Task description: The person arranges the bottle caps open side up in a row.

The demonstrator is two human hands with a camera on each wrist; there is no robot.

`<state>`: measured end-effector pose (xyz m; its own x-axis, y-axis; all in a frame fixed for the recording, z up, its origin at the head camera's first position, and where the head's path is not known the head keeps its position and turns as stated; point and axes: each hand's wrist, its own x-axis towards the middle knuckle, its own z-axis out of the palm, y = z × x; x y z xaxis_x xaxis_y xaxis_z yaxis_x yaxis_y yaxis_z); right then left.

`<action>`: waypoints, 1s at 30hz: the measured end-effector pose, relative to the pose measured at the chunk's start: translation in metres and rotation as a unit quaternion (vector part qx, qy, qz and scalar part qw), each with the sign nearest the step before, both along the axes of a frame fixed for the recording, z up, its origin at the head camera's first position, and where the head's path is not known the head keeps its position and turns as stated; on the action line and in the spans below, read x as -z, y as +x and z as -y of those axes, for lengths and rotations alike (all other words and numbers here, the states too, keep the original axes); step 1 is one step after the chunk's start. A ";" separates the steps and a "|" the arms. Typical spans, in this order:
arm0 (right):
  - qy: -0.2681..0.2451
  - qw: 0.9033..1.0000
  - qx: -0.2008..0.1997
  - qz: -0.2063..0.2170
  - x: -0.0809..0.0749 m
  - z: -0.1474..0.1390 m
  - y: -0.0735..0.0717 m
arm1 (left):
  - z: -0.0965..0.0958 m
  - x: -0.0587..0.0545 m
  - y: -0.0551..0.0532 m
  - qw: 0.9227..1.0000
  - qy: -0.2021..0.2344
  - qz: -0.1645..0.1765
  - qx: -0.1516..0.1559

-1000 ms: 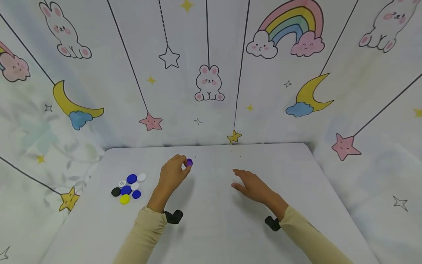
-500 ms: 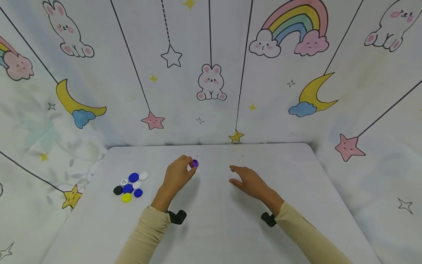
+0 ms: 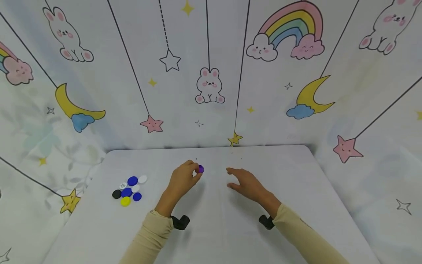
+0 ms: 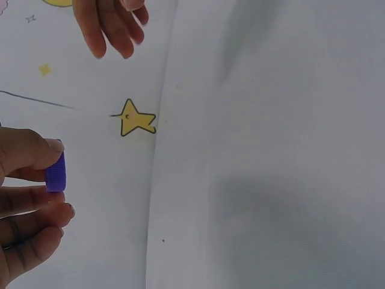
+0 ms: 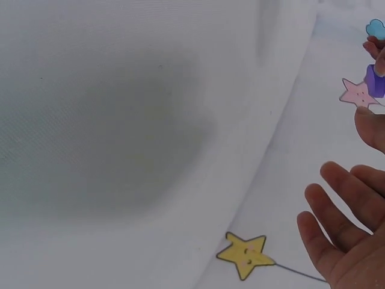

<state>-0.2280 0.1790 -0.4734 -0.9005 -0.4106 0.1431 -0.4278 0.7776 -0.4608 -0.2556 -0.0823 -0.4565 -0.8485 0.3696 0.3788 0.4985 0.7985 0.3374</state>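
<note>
A purple bottle cap [image 4: 56, 173] with a ridged side is pinched between the thumb and fingers of my left hand [image 3: 182, 180], held above the white table. In the head view the purple cap [image 3: 201, 169] shows just past the fingertips. My right hand [image 3: 247, 185] hovers to the right of it, fingers apart and extended, holding nothing. The right wrist view shows those spread fingers [image 5: 340, 211], with the purple cap [image 5: 375, 81] beyond the thumb. A gap separates the right hand from the cap.
On the table's left lies a loose cluster of several caps: blue [image 3: 132, 180], white [image 3: 143, 179], black [image 3: 117, 194] and yellow [image 3: 125, 201]. The white table [image 3: 217, 234] meets a printed cloth backdrop [image 3: 184, 99] at its back edge. Each wrist wears a black camera [image 3: 181, 222].
My left hand has moved right with the purple cap, and my right hand has shifted slightly left, narrowing the gap between them. The cluster of caps stays put.
</note>
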 end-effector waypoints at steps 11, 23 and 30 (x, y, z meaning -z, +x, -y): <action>0.011 0.999 -0.024 -0.033 -0.010 0.018 -0.004 | -0.011 -0.004 0.008 0.998 -0.033 -0.005 0.045; 0.033 0.995 -0.059 -0.069 -0.010 0.027 -0.007 | -0.022 -0.002 0.011 0.993 -0.057 -0.001 0.100; 0.039 0.995 -0.068 -0.054 -0.009 0.031 -0.008 | -0.028 -0.001 0.013 0.989 -0.073 -0.001 0.128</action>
